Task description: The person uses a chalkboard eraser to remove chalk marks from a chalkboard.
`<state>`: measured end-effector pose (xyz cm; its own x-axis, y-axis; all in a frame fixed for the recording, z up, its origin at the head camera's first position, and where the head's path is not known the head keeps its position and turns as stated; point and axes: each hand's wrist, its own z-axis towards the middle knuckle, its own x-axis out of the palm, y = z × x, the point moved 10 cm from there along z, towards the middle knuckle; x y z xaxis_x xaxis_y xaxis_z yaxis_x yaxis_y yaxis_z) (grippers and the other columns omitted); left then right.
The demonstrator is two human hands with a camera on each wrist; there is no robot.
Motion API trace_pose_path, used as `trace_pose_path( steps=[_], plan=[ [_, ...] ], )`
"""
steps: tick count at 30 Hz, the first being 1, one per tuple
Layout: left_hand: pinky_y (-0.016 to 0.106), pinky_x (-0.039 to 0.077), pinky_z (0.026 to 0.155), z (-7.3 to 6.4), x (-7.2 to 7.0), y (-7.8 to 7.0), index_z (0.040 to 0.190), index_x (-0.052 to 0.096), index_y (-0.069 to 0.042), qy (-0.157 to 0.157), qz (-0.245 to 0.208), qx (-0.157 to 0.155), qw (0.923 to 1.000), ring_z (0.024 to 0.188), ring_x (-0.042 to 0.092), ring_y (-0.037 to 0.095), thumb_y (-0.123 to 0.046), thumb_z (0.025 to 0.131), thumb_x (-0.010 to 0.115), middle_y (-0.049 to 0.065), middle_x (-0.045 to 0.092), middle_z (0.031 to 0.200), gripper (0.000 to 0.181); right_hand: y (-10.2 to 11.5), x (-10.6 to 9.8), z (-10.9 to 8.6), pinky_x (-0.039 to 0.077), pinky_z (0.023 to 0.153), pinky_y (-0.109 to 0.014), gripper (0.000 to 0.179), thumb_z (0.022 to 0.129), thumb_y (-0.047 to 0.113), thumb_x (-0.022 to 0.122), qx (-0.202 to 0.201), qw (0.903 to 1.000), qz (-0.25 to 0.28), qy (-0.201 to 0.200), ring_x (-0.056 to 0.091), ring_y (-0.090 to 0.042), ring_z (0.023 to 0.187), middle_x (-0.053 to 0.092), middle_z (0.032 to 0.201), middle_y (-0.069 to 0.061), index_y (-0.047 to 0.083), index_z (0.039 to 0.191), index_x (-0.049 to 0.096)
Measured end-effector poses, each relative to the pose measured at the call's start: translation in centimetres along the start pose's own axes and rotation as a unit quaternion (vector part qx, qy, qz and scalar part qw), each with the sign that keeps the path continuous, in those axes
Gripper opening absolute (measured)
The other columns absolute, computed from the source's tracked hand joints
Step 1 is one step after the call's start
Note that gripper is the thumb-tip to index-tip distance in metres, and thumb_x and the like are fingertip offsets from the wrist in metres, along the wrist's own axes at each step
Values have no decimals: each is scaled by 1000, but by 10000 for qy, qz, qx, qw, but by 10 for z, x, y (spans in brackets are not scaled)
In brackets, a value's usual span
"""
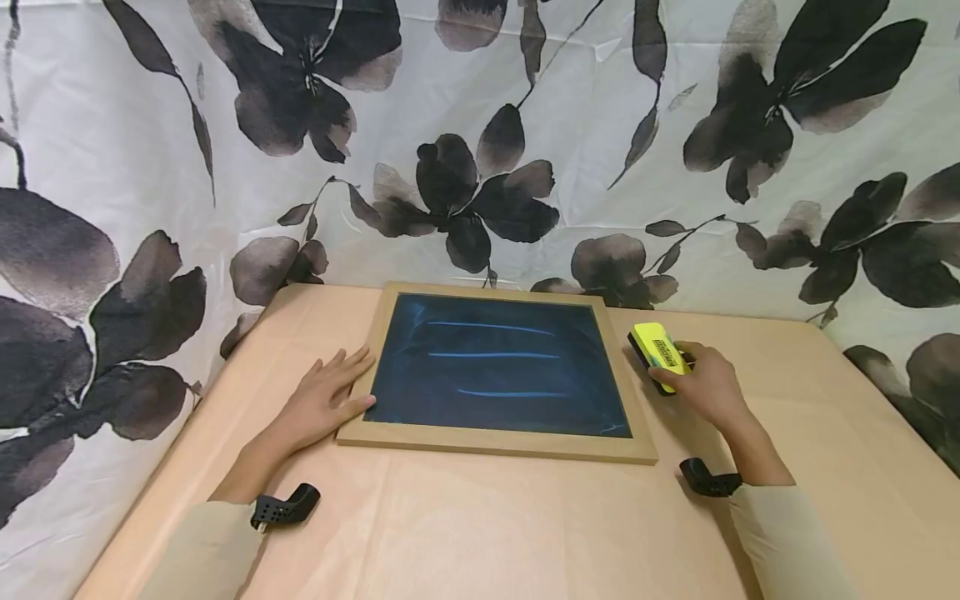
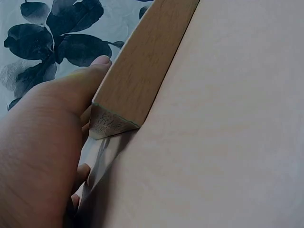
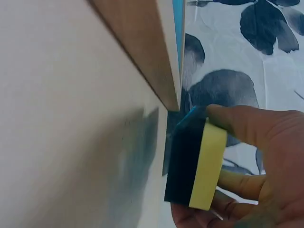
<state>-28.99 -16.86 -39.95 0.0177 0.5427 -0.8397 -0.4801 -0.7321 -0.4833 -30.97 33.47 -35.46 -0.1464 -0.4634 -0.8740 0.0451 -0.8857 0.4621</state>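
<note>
A wood-framed chalkboard [image 1: 502,362] lies on the table, with three bluish chalk lines across its dark surface. My left hand [image 1: 318,404] rests at the board's left side, fingers spread and straight, thumb over the frame [image 2: 142,61]. To the right of the board, my right hand [image 1: 705,383] grips a yellow and black board eraser [image 1: 658,354] between thumb and fingers. In the right wrist view the eraser [image 3: 197,164] is tilted, its black pad facing the table side, above its own shadow.
The peach-coloured table [image 1: 465,525] extends in front of the board and to both sides. Behind and at the sides hangs a white cloth [image 1: 585,108] with dark flower prints. Each wrist wears a black camera mount [image 1: 288,506].
</note>
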Motion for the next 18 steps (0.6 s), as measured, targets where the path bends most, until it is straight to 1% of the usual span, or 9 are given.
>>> trace_pose_path(
  steps=[3,7,10,14,18],
  plan=[
    [62,6,110,0,0,0,147,39,-10,-5,8,17,10000,141,18,41,-43,92,61,8,28,155,68,11,2,5,43,70,-44,70,86,29,71,-201,9998,47,48,51,-42,94,53,113,-34,-17,131,45],
    [62,6,110,-1,0,0,147,40,-10,-50,44,46,10000,140,19,41,-43,92,61,9,29,154,68,30,8,16,44,72,-45,67,85,28,73,-483,9984,111,254,52,-40,94,57,110,-30,-14,131,49],
    [62,6,110,-1,0,1,147,40,-10,-54,48,36,10000,140,19,41,-43,92,61,9,29,154,68,44,12,24,42,71,-42,65,84,26,74,-642,9971,74,394,51,-37,92,57,109,-28,-13,131,50],
    [62,6,110,-2,1,2,147,39,-11,-20,30,22,10000,141,18,40,-44,92,61,8,28,155,68,58,22,33,39,70,-39,66,84,25,73,-699,9957,-23,613,48,-36,91,55,108,-27,-13,132,49],
    [62,6,110,-1,1,1,147,40,-10,-45,43,65,10000,141,19,41,-43,92,61,8,29,155,68,67,30,40,39,74,-42,66,84,24,73,-769,9942,-92,740,47,-36,92,53,109,-27,-13,133,48]
  ],
)
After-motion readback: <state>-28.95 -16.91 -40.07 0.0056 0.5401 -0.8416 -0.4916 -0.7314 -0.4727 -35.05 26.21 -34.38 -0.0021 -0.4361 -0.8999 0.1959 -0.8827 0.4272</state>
